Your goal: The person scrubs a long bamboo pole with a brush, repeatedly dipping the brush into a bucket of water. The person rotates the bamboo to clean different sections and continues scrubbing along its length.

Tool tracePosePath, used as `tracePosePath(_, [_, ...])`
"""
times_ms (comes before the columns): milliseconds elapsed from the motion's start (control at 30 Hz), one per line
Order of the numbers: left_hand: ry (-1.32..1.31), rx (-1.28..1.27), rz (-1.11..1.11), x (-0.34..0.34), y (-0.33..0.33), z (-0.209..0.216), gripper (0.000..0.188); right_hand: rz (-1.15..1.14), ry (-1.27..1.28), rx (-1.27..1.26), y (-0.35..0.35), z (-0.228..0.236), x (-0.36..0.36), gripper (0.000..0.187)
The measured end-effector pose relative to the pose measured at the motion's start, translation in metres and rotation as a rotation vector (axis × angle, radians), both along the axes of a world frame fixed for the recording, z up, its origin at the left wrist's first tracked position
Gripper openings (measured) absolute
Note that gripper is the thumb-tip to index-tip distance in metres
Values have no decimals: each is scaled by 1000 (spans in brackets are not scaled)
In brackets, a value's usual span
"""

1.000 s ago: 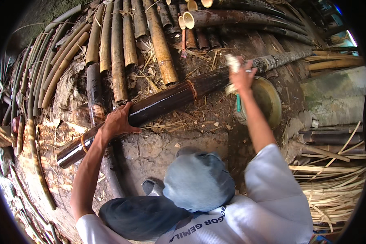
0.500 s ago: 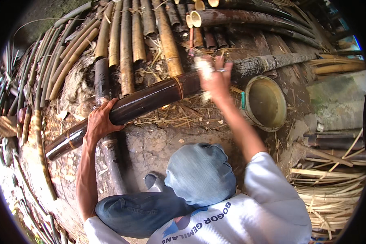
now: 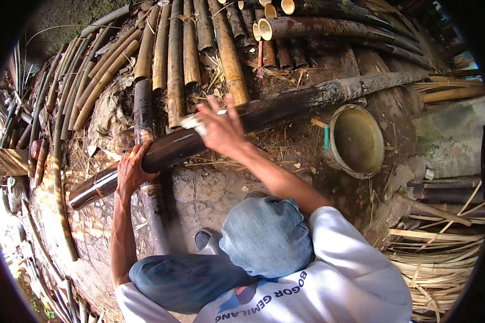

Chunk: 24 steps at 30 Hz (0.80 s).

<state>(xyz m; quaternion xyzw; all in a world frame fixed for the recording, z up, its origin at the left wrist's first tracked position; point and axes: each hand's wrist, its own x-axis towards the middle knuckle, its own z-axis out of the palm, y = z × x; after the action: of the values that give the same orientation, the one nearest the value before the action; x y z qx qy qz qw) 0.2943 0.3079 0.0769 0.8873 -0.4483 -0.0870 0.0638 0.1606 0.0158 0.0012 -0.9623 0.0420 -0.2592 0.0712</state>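
On dark bamboo (image 3: 170,151), the left hand (image 3: 131,171) stays clamped; the right hand (image 3: 223,131) (gripping a pale wad (image 3: 193,124)) slid leftward.

We'd call this a bamboo workshop, rough and ground-level. We've got cut poles (image 3: 175,70) in rows along the top and left, pale split strips (image 3: 439,272) piled lower right, chips (image 3: 318,123) scattered over a worn dirt-coloured floor (image 3: 210,188). We also see a long dark pole (image 3: 288,105) laid across the middle, a round basin (image 3: 358,140) beside it, strong daylight on the left side.
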Motion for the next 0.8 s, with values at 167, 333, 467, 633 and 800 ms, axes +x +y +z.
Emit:
tracePosePath(167, [71,58,70,-3,27,-2,105,-611,235,116,-218,5,-91,51])
tracePosePath(333, [53,76,82,-8,34,-3,107,-799,434,293,-202,33,-76,80])
tracePosePath(467, [-12,54,58,-2,26,-9,107,-130,449,400,4,29,0,48])
tracePosePath(633, [-72,34,113,8,81,-16,115,-274,289,209,-53,34,-35,44])
tracePosePath(800, [-155,48,101,7,83,-36,117,-872,471,67,-321,25,-130,57])
